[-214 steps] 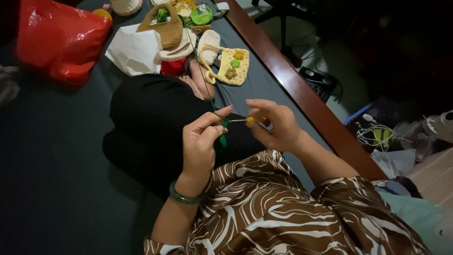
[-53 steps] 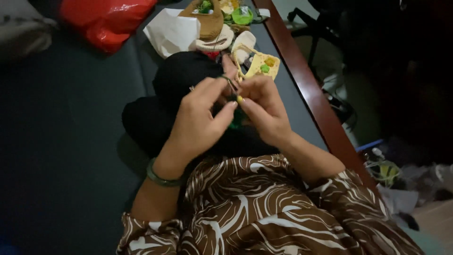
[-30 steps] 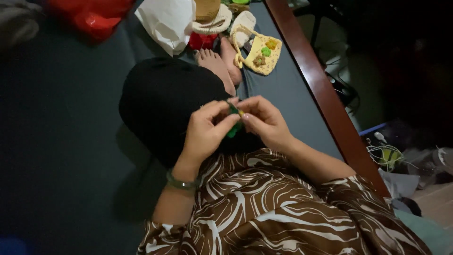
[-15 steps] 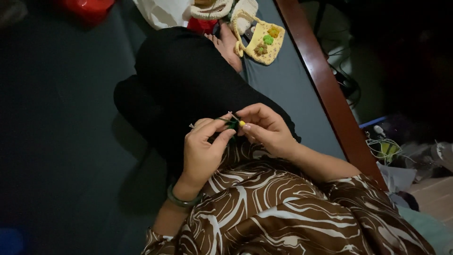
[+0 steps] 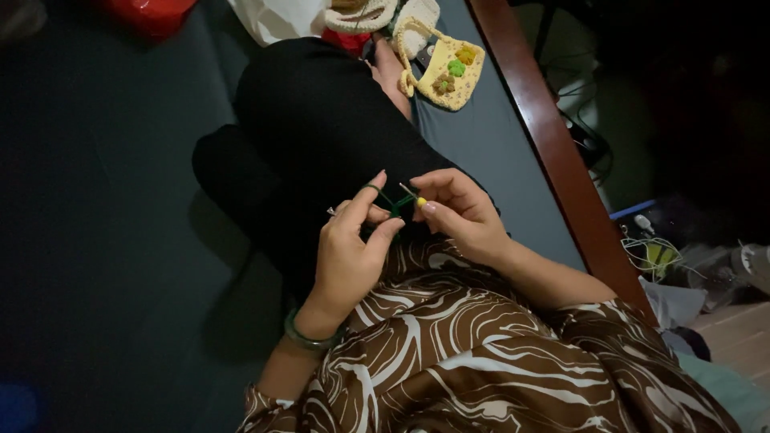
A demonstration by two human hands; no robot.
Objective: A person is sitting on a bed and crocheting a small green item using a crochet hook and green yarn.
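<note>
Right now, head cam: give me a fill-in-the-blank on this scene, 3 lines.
1. The left hand wears a ____ bangle at the wrist.
2. The right hand holds a crochet hook over a small ____ piece of yarn work.
3. The crocheted pouch near the foot is ____ with small flowers.

Missing words: green; green; yellow

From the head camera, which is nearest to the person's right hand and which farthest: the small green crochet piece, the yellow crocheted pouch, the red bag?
1. Small green crochet piece: pinched at the fingertips of the right hand, with the left hand alongside.
2. Yellow crocheted pouch: farther up, by the wooden edge.
3. Red bag: farthest, at the top left corner.
</note>
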